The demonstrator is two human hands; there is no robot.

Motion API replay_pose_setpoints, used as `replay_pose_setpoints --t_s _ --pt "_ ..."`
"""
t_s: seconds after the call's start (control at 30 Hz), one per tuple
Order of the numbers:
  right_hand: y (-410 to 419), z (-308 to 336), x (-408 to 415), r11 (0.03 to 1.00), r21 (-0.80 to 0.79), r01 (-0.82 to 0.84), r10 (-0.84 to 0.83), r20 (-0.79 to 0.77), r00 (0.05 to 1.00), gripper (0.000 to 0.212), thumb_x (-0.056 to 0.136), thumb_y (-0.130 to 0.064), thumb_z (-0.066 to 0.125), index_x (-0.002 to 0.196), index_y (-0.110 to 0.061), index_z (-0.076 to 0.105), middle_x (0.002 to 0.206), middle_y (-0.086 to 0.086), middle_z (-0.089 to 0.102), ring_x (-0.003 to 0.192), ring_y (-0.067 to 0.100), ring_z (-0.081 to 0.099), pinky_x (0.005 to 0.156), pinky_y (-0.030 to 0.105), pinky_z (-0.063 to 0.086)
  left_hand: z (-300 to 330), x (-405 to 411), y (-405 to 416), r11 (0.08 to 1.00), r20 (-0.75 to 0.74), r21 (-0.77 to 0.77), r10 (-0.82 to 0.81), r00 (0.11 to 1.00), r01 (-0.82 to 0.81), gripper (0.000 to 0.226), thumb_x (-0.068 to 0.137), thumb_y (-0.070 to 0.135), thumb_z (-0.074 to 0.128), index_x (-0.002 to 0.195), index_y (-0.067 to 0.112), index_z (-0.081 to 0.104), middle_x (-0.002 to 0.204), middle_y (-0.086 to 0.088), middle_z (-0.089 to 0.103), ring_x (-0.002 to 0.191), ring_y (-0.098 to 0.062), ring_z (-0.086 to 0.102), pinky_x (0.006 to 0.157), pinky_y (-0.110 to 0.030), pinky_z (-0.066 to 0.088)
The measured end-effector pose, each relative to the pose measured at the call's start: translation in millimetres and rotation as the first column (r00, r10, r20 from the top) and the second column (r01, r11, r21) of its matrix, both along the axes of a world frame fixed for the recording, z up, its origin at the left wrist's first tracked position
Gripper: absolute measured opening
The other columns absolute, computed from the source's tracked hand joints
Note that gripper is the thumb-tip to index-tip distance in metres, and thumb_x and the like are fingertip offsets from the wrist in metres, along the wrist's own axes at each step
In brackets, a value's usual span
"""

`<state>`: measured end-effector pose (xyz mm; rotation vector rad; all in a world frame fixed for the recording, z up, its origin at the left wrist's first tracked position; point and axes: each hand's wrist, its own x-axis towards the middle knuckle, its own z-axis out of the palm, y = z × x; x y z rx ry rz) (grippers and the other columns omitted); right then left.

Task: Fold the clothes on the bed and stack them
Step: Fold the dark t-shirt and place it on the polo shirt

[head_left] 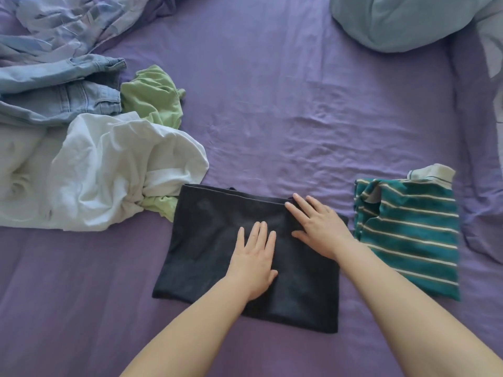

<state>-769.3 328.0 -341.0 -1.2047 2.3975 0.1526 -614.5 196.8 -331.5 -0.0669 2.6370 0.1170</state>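
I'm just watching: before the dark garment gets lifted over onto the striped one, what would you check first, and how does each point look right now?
1. Dark garment folded to a flat rectangle: ok.
2. Left hand and right hand both flat on it, not yet gripping: not ok for lifting.
3. Striped shirt already folded and lying beside it, apart from it, ready as the stack base: ok.
4. Purple sheet between the two bare of other clothes: ok.
5. Dark garment free of the unfolded pile; its far left corner meets the green garment and white garment: cannot tell.
6. Folds even underneath: cannot tell.
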Motion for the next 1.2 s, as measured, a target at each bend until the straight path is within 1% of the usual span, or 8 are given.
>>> replay_pose_setpoints --t_s 0.07,0.17,0.4,0.6,0.77,0.93,1.1,1.2 --pt "3 8 0 0.994 -0.008 0.111 -0.111 0.004 0.994 0.08 0.09 -0.055 0.047 0.151 -0.03 0.001 0.16 0.005 0.0 0.143 0.023 0.018 0.109 0.039 0.027 9 1 14 0.99 -0.039 0.071 -0.121 0.992 0.124 0.073 0.091 0.04 0.05 0.149 0.015 0.013 0.156 -0.019 0.007 0.142 -0.034 0.008 0.113 -0.051 0.015" --pt "8 12 4 0.982 0.037 0.184 -0.18 -0.08 0.98 0.085 0.088 -0.059 0.047 0.151 -0.023 0.003 0.154 0.008 0.022 0.134 0.026 0.034 0.103 0.04 0.032 16 7 35 0.914 -0.117 0.162 -0.357 0.927 0.373 0.059 0.086 0.028 0.051 0.141 0.021 0.031 0.137 -0.014 0.037 0.113 -0.031 0.042 0.084 -0.04 0.041" --pt "-2 22 1 0.981 0.11 0.161 -0.141 -0.169 0.976 0.078 0.084 -0.06 0.052 0.143 -0.015 0.027 0.13 0.004 0.052 0.121 0.027 0.043 0.097 0.04 0.032 14 3 76 0.707 -0.053 0.225 -0.678 0.733 0.67 0.067 0.093 0.022 0.045 0.15 0.034 0.011 0.159 0.001 0.003 0.097 -0.022 0.049 0.067 -0.03 0.042" --pt "-2 37 4 0.971 0.124 0.203 -0.201 -0.031 0.979 0.048 0.086 -0.029 0.046 0.132 -0.018 0.036 0.126 0.008 0.052 0.114 0.03 0.051 0.09 0.041 0.037 28 -10 97 0.654 0.086 0.172 -0.755 0.65 0.737 0.052 0.101 0.026 0.033 0.15 0.022 0.017 0.141 -0.004 0.036 0.09 -0.027 0.058 0.06 -0.032 0.036" --pt "-4 56 -3 0.97 0.111 0.216 -0.215 -0.023 0.976 0.053 0.086 -0.013 0.042 0.136 -0.032 0.036 0.125 0.001 0.056 0.117 0.025 0.052 0.091 0.039 0.035 58 -14 61 0.739 0.022 0.161 -0.666 0.746 0.655 0.025 0.095 0.015 0.046 0.118 0.011 0.056 0.118 -0.011 0.044 0.065 -0.027 0.044 0.051 -0.034 0.035" --pt "-28 73 7 0.949 -0.055 0.31 -0.301 0.132 0.944 0.052 0.089 -0.015 0.047 0.136 -0.036 0.041 0.134 -0.008 0.043 0.116 0.021 0.052 0.081 0.034 0.043 69 9 -6 0.836 -0.078 0.195 -0.507 0.858 0.512 0.014 0.083 -0.001 0.051 0.095 0.006 0.051 0.112 -0.011 0.038 0.079 -0.03 0.049 0.051 -0.035 0.032" --pt "-74 82 25 0.802 -0.345 0.487 -0.31 0.457 0.834 0.015 0.085 -0.016 0.064 0.097 -0.022 0.07 0.118 -0.005 0.056 0.105 0.011 0.056 0.091 0.021 0.04 65 44 -75 0.961 0.004 0.259 -0.103 0.995 0.099 0.019 0.082 0.002 0.049 0.099 0.01 0.052 0.13 -0.003 0.028 0.081 -0.03 0.05 0.063 -0.037 0.045" --pt "-107 86 37 0.755 -0.299 0.584 -0.346 0.575 0.741 0.009 0.082 -0.021 0.061 0.081 -0.017 0.07 0.1 -0.001 0.061 0.094 0.016 0.059 0.084 0.026 0.047 64 68 -110 0.946 0.132 0.303 0.076 0.988 -0.114 0.028 0.083 0.009 0.047 0.109 0.011 0.058 0.137 0.0 0.028 0.088 -0.029 0.056 0.073 -0.035 0.048"
